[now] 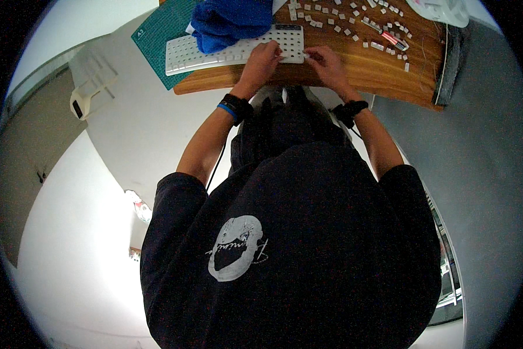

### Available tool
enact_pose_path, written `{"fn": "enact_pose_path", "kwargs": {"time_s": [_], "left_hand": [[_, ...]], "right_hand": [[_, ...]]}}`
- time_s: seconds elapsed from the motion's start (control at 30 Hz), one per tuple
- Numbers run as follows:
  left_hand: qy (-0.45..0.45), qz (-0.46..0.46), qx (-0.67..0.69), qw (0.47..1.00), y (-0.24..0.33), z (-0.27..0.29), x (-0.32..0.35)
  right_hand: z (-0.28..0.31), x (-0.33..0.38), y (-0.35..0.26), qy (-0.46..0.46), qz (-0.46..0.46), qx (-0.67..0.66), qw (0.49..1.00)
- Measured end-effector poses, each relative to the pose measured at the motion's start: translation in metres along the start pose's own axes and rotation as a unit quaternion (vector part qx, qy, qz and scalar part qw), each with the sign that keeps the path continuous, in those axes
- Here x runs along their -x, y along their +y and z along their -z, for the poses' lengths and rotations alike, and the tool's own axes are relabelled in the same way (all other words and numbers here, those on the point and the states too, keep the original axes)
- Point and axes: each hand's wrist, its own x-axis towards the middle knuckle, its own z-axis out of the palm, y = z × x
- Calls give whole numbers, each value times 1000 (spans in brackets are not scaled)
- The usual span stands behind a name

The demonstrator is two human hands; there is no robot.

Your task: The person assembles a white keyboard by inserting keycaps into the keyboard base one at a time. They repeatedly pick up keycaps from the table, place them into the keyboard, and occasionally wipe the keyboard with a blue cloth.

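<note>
black shirt sits nearest, white keyboard under the left hand.

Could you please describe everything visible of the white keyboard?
The long keyboard looks plastic, with rows of dark openings, pale keycaps and a dark strip top right. It lies slanted across a green mat and wooden table, partly under a blue cloth, the left hand over its front edge, the right hand by its right end.
</note>
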Motion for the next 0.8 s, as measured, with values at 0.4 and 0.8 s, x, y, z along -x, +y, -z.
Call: {"fn": "enact_pose_path", "kwargs": {"time_s": [0.4, 0.8], "left_hand": [[7, -2, 12, 1000, -1, -4, 1], [11, -15, 12, 1000, -2, -6, 0]], "right_hand": [[-9, -5, 3, -47, 20, 13, 999], [-10, -10, 4, -63, 48, 42, 996]]}}
